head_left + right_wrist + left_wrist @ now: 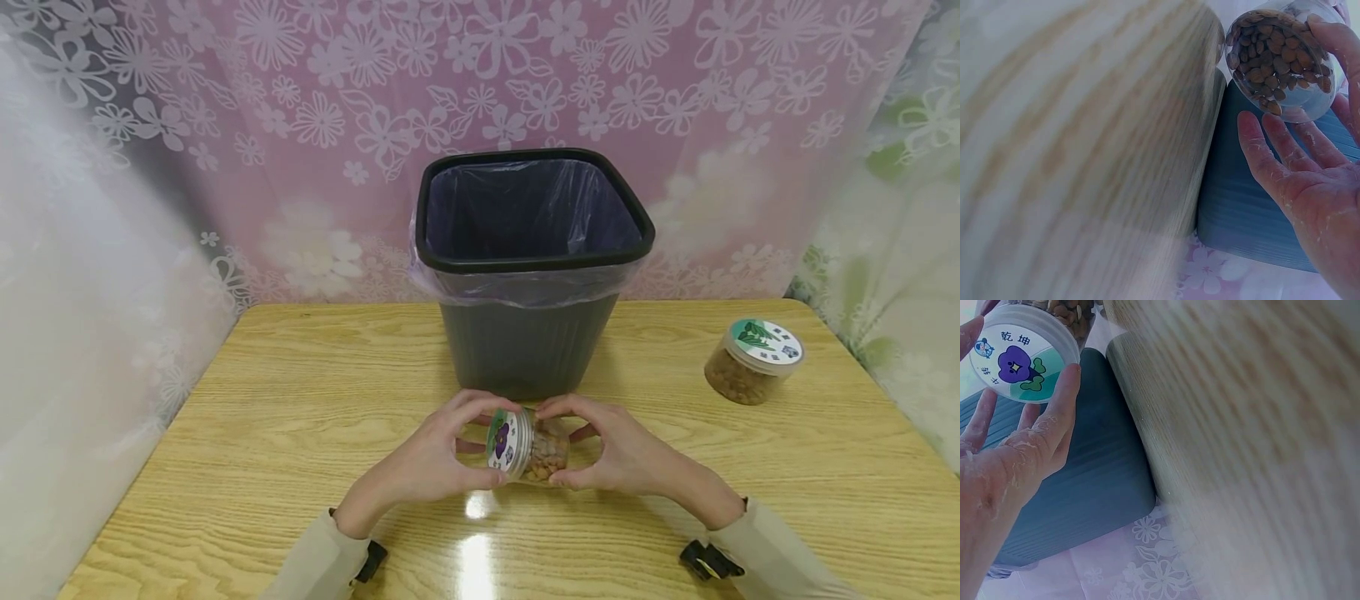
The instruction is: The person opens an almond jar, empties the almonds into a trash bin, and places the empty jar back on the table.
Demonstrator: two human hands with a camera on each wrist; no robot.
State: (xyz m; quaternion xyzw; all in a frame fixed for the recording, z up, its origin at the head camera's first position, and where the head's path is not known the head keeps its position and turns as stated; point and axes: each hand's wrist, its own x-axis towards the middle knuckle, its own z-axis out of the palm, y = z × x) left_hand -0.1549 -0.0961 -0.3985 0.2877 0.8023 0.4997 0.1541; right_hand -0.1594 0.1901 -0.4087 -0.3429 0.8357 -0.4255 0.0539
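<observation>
Between left hand (438, 458) and right hand (626, 454), a jar (531, 448) lies sideways.

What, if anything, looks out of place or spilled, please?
The lined bin stands on the tabletop, an unusual spot. The left hand and right hand hold a nut jar sideways, lid on; no spill shows.

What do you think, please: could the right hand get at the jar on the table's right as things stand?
Probably yes: nothing blocks the right hand from the right-side jar, though its fingers would first need to release the held jar.
</observation>
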